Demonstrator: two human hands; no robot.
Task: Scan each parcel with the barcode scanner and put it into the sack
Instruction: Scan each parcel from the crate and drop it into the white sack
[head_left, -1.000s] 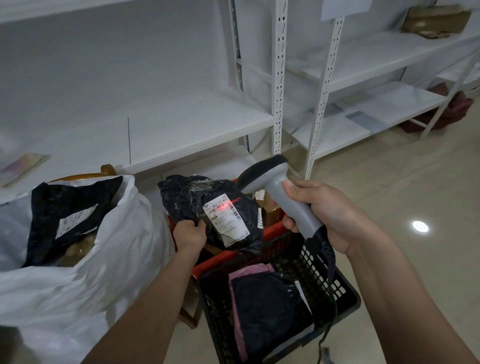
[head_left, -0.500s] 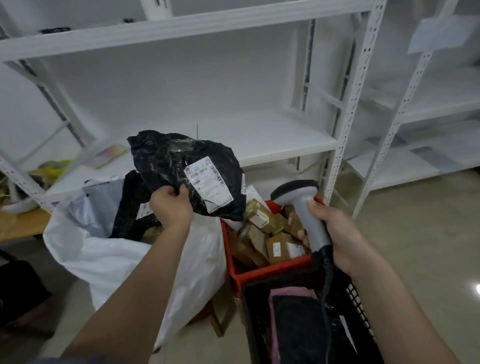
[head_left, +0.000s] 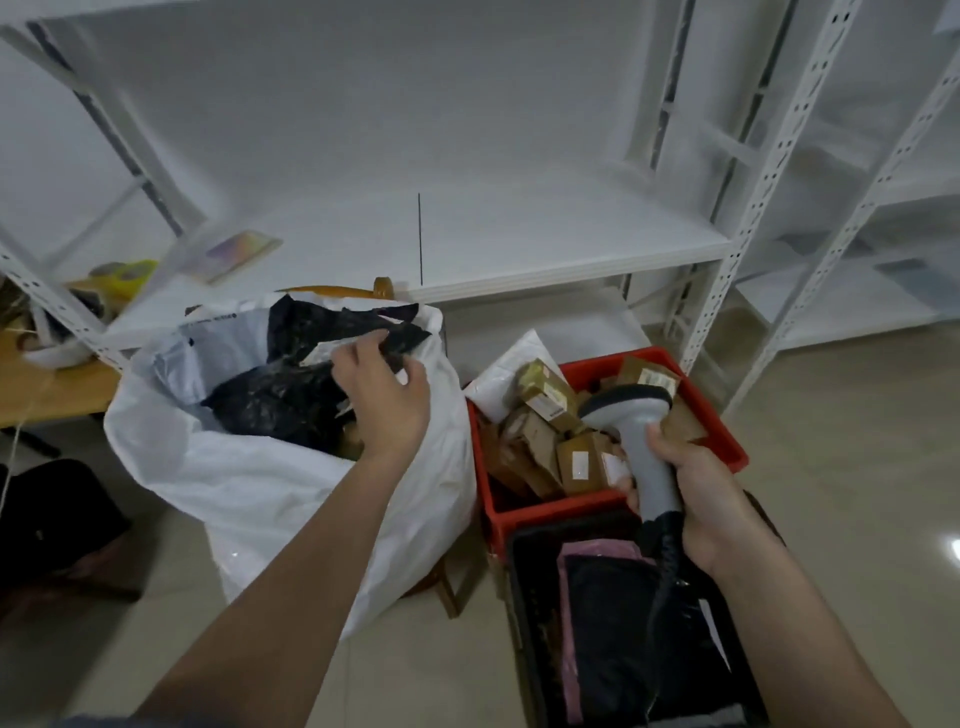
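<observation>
Now left hand (head_left: 387, 400) fingers (head_left: 363, 349) loose over sack (head_left: 260, 483); right hand (head_left: 696, 499) grips scanner (head_left: 636, 415).

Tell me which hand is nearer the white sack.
Left. The left hand is over the white sack's open mouth, among the parcels; the right hand grips the scanner over the red crate, beside the sack.

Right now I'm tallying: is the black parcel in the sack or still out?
In. The black parcel lies inside the white sack's open mouth, the left hand over it.
</observation>
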